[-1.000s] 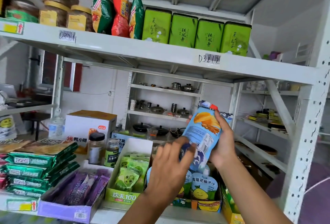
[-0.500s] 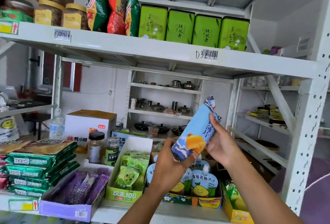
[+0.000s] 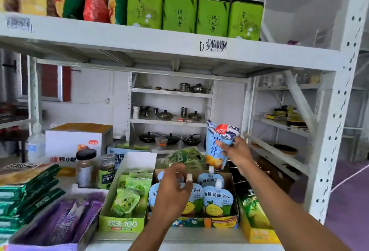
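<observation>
Head view: right hand (image 3: 237, 151) grips blue pouch (image 3: 212, 146) (upright), left hand (image 3: 172, 192) relaxed, holding nothing.

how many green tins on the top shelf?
4 green tins, side by side on the top shelf, right of the snack bags: leftmost, second, third, rightmost. More could sit behind.

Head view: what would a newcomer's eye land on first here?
The blue snack pouch, held upright in the right hand just right of centre. Next, the left hand hovering over the carton of spouted juice pouches at front centre, and the row of four bright green tins on the upper shelf.
</observation>
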`<state>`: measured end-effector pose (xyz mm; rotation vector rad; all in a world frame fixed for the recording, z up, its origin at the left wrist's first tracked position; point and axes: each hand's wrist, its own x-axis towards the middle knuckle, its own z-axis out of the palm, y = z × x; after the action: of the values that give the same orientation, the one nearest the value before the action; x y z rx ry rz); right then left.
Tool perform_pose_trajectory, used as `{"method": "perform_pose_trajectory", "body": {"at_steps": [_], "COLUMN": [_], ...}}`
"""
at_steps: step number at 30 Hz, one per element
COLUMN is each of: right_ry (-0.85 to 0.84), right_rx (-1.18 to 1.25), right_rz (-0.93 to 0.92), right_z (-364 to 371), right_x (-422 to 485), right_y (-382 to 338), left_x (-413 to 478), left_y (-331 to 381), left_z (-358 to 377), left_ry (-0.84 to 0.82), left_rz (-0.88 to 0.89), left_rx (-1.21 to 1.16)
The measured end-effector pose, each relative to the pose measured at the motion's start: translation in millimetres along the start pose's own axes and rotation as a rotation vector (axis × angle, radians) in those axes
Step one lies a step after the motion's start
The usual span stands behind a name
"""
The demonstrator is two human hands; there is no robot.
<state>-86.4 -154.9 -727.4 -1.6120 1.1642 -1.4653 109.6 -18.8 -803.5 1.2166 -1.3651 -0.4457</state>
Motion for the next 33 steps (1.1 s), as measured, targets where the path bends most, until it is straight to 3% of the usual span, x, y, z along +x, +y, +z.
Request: {"method": "perform_pose_trajectory", "body": {"at_steps": [10,14,19,23,27,30,33], "right_ry": [-0.136,-0.131,-0.016,0.05,-0.088,-0.184,-0.118], "right_rx": [-0.391,-0.345,-0.398,-0.5,-0.689,-0.514,-0.356], "right_rz": [0.133,0.113,-0.092,-0.261,-0.052,0.162,0.197], "right_z": [12.2,3.1,-39.8,-88.7,-128.9,-134.1,-129.4], "right_x": [4.6,10.3,-4.5,-20.7,-38.0,-51.1,-54.1], "right_y": [48.2,44.2,32.6,51.1,68.1,89.3,118.0], "left_x": [3.0,0.7,-17.8,-36.3,-49.2,-55.5,-61.6], "left_y": [-21.5,-19.1,-6.9,-3.6,-4.4,-9.6,-12.2], "left_z": [16.4,24.2,30.6,49.8,80.1,102.5,116.8], "left_ry": [0.001,0.033,0.143,0.13,0.006,-0.121,-0.231], "left_rz": [0.023,0.099,0.282,0.367,0.327,0.295,0.298], "left_rx": [-0.01,0.056,0.097,0.054,0.001,0.008,0.021]}}
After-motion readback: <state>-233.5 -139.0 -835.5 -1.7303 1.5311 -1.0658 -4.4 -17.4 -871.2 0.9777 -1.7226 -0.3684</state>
